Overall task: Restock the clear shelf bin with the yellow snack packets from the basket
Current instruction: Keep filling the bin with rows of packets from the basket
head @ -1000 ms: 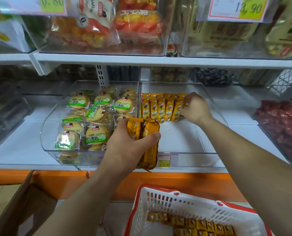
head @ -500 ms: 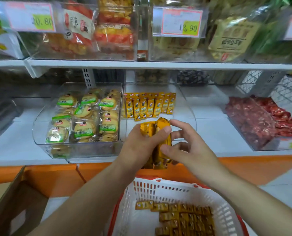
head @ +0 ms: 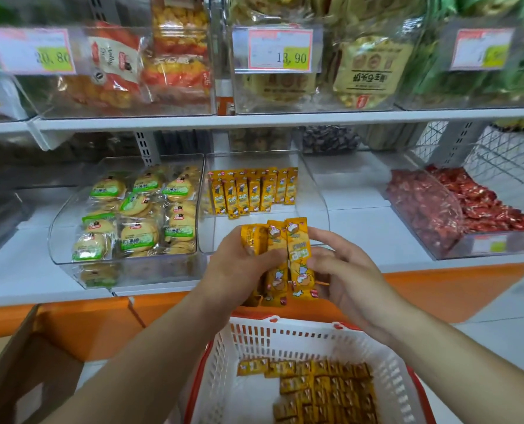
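Observation:
My left hand (head: pixel 239 264) grips a bundle of yellow snack packets (head: pixel 288 258) upright, in front of the clear shelf bin (head: pixel 319 206). My right hand (head: pixel 346 270) pinches the rightmost packet of that bundle between thumb and fingers. A row of several yellow packets (head: pixel 251 191) stands against the back of the bin. Below my hands is the white basket (head: pixel 285 335) with a red rim, holding several more yellow packets (head: pixel 322 390) on its floor.
A clear bin of green-labelled biscuits (head: pixel 138 215) sits left of the target bin. A bin of red-wrapped sweets (head: pixel 456 206) stands at the right. An upper shelf (head: pixel 285 117) with price tags hangs overhead. A cardboard box flap (head: pixel 25 371) is at lower left.
My right hand drew back from the row in the bin and came to the bundle in my left hand, taking hold of one packet. The view shifted so the shelf sits further left.

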